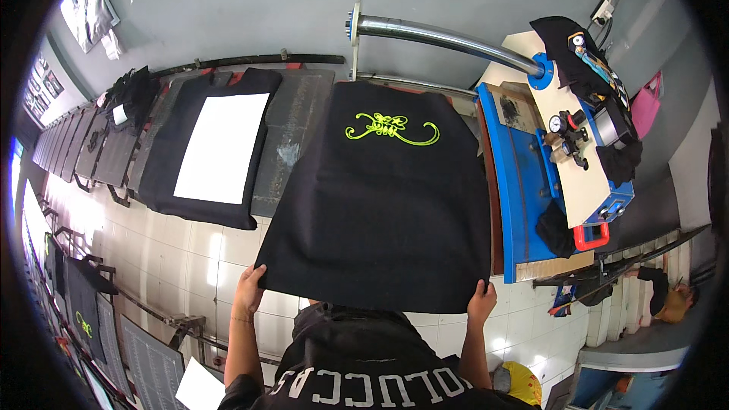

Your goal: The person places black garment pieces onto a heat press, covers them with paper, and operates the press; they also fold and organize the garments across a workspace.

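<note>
Spreading wide, a matte black cloth (pixel 380 205), faintly creased and flaring toward its near edge, bears a curling lime-green motif (pixel 387 124). The left hand (pixel 249 288) and right hand (pixel 481 304) pinch its near corners between their fingers (pixel 258 273). It lies between a dark, flat worktop (pixel 305 114) and a blue machine (pixel 512 197) with a polished cylinder (pixel 448 36).
</note>
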Demonstrator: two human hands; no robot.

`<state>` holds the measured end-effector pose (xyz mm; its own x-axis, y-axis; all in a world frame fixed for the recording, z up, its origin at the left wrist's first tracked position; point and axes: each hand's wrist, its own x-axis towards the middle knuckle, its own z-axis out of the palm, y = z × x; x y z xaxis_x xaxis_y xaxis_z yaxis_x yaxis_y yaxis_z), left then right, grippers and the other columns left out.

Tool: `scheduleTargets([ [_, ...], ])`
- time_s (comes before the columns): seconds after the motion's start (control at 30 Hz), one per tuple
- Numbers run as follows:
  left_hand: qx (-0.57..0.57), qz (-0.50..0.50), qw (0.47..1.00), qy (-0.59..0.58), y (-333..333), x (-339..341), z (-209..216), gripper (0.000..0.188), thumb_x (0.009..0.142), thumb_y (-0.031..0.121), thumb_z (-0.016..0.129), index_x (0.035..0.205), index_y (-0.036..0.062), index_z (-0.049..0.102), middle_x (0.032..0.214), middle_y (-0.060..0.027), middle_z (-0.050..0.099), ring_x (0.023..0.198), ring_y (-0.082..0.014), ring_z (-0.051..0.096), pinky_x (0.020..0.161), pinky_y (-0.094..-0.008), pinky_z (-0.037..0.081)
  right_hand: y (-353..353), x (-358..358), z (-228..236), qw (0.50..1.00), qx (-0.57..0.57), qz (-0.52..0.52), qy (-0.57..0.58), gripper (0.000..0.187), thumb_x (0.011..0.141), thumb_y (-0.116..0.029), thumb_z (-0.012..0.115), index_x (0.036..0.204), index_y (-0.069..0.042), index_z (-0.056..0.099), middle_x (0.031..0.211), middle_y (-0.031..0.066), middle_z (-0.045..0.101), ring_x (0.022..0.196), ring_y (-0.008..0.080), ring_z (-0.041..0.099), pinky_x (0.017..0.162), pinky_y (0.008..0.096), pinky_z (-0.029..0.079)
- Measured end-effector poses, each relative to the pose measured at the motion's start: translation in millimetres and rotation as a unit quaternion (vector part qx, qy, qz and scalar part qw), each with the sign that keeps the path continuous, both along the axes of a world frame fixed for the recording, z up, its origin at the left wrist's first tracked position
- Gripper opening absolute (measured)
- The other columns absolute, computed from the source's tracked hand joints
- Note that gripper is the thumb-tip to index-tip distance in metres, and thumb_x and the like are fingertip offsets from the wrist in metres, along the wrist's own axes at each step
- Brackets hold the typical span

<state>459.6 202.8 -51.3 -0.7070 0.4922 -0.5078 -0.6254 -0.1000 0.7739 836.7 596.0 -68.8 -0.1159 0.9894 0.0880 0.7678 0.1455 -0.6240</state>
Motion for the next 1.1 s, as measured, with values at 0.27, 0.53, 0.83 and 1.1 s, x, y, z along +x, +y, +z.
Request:
scheduleTargets([
  [0.27,-0.031,-0.048,0.998,-0.024,-34,23,-18,0.026,0.095,0.014,0.057,0.110,-0.0044,0.064,0.110,-0.0091,0.068,0.101,-0.0157,0.062,0.095,-0.0299,0.045,-5,46,-50,0.999,0.004,0.026,0.046,0.024,0.094,-0.016,0.055,0.083,0.005,0.058,0.070,0.0110,0.056,0.065,0.0197,0.050,0.063,0.0353,0.042],
  [0.53,-0.068,-0.101,0.992,-0.016,-59,47,-73,0.027,0.096,0.014,0.057,0.113,-0.0052,0.064,0.109,-0.0073,0.067,0.099,-0.0137,0.060,0.095,-0.0285,0.044,-9,53,-56,0.995,-0.005,0.041,0.090,0.025,0.096,-0.018,0.056,0.079,0.001,0.056,0.067,0.0002,0.048,0.064,0.0111,0.039,0.059,0.0297,0.035],
  [0.83,-0.067,-0.138,0.987,-0.042,-74,70,-92,0.024,0.095,0.014,0.058,0.113,-0.0013,0.064,0.107,-0.0056,0.068,0.099,-0.0157,0.063,0.094,-0.0322,0.046,-23,68,-38,0.967,-0.136,-0.033,0.215,0.025,0.097,-0.020,0.056,0.085,0.002,0.060,0.076,0.0015,0.055,0.075,0.0111,0.047,0.068,0.0268,0.040],
  [1.1,-0.037,-0.041,0.994,-0.091,-74,79,-89,0.021,0.095,0.015,0.058,0.110,0.0024,0.066,0.103,-0.0027,0.068,0.092,-0.0135,0.062,0.087,-0.0308,0.047,-9,98,-56,0.979,-0.185,0.022,0.085,0.025,0.093,-0.015,0.058,0.109,0.004,0.060,0.101,0.0109,0.064,0.092,0.0216,0.060,0.085,0.0312,0.045],
])
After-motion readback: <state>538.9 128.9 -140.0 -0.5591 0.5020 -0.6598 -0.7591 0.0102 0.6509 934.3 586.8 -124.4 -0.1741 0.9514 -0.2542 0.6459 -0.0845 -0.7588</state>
